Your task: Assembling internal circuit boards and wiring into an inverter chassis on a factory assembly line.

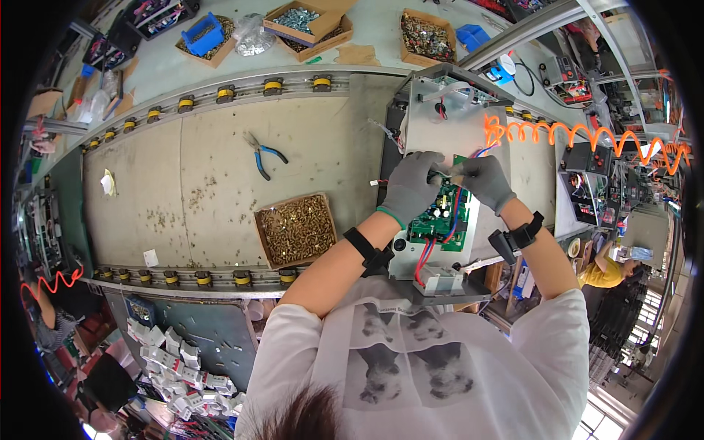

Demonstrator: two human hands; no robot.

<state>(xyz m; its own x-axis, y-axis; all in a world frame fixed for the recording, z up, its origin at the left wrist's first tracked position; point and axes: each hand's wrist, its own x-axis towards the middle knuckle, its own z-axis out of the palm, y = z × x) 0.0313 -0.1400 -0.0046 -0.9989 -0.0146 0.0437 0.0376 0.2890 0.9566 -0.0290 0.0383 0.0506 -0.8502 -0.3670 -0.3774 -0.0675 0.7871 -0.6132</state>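
My left hand [413, 189] and my right hand [486, 181], both in grey gloves, meet over an open metal chassis [447, 126]. Their fingers are closed in pinches close together. What lies between the fingertips is too small to make out; thin wires run near it. Just below the hands a green circuit board [438, 218] sits inside the chassis, partly hidden by the left glove. Red and blue wires [424, 259] run from the board toward a metal block [440, 281] at the near end. A small loose connector [378, 182] pokes out left of the left hand.
Blue-handled pliers [263, 158] and a cardboard box of brass-coloured screws [297, 230] lie on the conveyor bench [147, 165], among scattered small screws. An orange coiled hose [572, 135] stretches to the right from beside the chassis. Parts boxes [427, 37] line the far shelf.
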